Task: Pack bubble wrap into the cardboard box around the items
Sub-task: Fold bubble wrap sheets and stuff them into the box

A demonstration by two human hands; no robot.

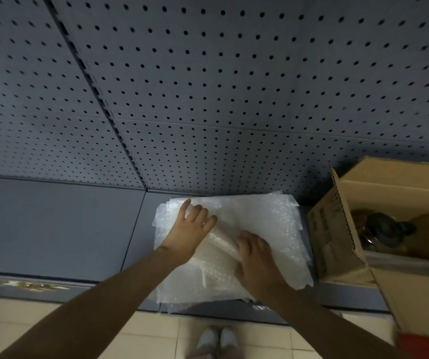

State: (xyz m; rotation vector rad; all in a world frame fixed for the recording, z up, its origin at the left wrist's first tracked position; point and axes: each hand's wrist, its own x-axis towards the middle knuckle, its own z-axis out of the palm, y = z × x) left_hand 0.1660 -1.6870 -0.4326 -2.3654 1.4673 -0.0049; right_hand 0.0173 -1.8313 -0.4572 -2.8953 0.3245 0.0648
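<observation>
- While both hands work on it, the stack of bubble wrap sheets lies flat on the grey metal shelf, its far edge close against the grey pegboard back panel.
- The stack's long axis runs from the pegboard toward the shelf's front lip, and its near edge hangs slightly over that lip.
- The left hand rests on the stack's far left part, fingers spread moderately and curled around a raised edge of the top sheet; the fingertips point toward the pegboard.
- The right hand sits just right of the left hand, near the stack's middle, palm down; its fingers are bent and close together, pressing on or gripping the same lifted fold. Whether they pinch it cannot be told.
- Between the two hands, the top sheet rises in a crumpled ridge that runs diagonally across the stack.
- The open cardboard box stands on the same shelf just right of the stack, apart from it by a narrow strip of shelf, flaps up.
- Inside the box lie a dark rounded item and something brownish beside it; blur hides what they are.
- Below the stack, on the pale tiled floor, a pair of white shoes points toward the shelf.
</observation>
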